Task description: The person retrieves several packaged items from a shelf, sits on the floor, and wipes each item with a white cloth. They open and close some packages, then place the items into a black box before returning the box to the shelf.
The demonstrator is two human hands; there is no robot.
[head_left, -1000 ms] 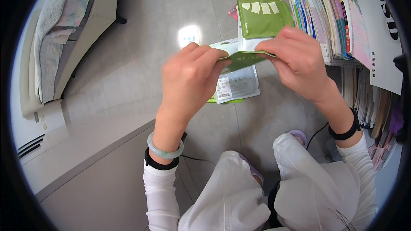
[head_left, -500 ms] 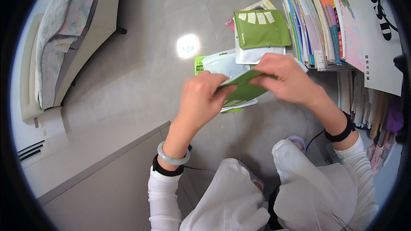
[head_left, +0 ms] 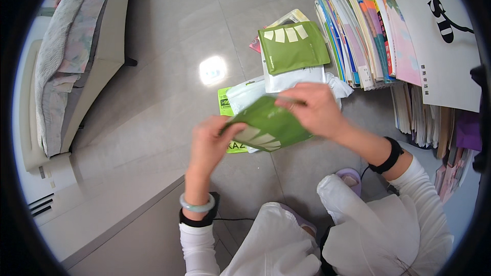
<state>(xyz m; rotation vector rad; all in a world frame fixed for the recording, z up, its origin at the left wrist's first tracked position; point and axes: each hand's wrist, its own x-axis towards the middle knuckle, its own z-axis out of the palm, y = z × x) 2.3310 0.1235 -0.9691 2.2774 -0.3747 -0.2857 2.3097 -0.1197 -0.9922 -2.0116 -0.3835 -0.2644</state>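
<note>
Grey floor tiles (head_left: 153, 102) below; left hand (head_left: 209, 145) and right hand (head_left: 314, 110) each pinch a green pouch (head_left: 266, 125) edge, apparently spreading it flat.

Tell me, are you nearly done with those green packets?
One green packet already lies on the white pouches on the floor. Another green packet is in hand, between the left hand and right hand. Whether more remain is not visible.
</note>
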